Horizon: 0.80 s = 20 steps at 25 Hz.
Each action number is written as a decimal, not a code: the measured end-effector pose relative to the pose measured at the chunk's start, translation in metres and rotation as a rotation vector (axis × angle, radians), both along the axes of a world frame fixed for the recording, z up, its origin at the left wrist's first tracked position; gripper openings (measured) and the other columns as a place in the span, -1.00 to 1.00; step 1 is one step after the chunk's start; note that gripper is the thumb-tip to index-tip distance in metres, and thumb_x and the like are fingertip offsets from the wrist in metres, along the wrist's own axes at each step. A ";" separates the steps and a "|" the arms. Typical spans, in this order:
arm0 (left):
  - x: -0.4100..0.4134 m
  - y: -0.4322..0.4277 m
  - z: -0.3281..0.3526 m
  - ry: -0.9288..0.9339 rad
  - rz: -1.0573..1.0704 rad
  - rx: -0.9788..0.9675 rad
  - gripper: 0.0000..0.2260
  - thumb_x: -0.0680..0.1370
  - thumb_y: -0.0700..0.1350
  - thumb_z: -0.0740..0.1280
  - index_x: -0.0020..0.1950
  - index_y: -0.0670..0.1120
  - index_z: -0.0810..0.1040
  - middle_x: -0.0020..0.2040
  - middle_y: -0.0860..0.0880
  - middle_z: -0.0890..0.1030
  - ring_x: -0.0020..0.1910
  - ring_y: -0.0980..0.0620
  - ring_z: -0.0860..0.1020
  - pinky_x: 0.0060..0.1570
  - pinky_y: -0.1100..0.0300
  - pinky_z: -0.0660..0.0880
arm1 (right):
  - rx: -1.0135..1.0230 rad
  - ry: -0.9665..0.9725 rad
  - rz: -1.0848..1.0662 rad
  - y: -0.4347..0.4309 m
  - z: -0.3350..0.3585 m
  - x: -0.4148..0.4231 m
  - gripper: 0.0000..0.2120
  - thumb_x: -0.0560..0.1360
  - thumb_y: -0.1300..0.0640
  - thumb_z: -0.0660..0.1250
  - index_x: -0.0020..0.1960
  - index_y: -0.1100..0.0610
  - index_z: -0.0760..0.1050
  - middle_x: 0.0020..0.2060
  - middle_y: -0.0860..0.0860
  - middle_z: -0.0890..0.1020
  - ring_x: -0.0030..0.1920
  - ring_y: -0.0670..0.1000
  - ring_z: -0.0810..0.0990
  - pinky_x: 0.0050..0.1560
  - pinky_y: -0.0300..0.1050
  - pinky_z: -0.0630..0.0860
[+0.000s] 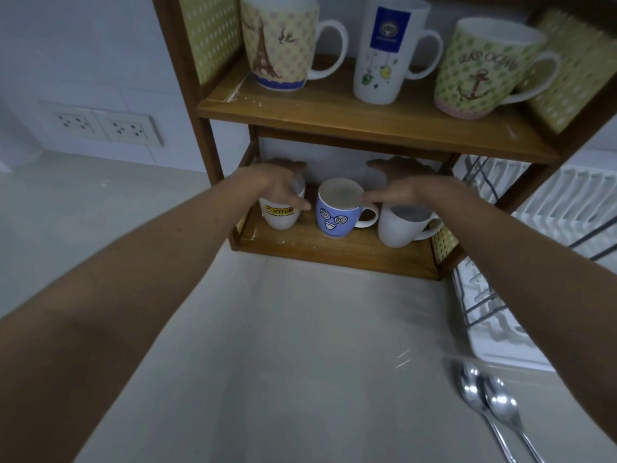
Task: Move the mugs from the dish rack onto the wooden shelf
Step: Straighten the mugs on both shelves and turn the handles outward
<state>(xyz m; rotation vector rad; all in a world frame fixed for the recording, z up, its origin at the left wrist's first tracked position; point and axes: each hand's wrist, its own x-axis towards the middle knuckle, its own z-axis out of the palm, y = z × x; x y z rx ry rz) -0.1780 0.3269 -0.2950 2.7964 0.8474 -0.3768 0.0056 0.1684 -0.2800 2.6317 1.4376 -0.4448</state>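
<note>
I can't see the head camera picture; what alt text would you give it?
Two bare hands reach into a wooden shelf's lower level: the left hand on a white Jotun mug, the right hand over a plain white mug, a blue smiley mug between. Three mugs stand above.

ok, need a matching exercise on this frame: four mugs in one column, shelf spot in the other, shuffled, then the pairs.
Mugs:
1. Eiffel mug
2. anchor mug
3. Jotun mug
4. blue face mug

Spots:
A. lower tier, middle
B. upper tier, right end
C. lower tier, left end, under the left hand
D. upper tier, left end

Pairs: 1-D, 2-B, 3-C, 4-A
</note>
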 end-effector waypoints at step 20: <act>-0.010 0.012 -0.007 -0.047 0.034 0.021 -0.27 0.47 0.14 0.39 0.53 0.00 0.13 0.52 -0.11 0.24 0.47 -0.16 0.21 0.39 -0.05 0.28 | 0.045 -0.029 0.181 0.045 -0.027 -0.034 -0.21 0.27 -0.20 0.47 0.37 0.14 0.36 0.19 0.13 0.55 0.12 0.15 0.54 0.01 0.01 0.51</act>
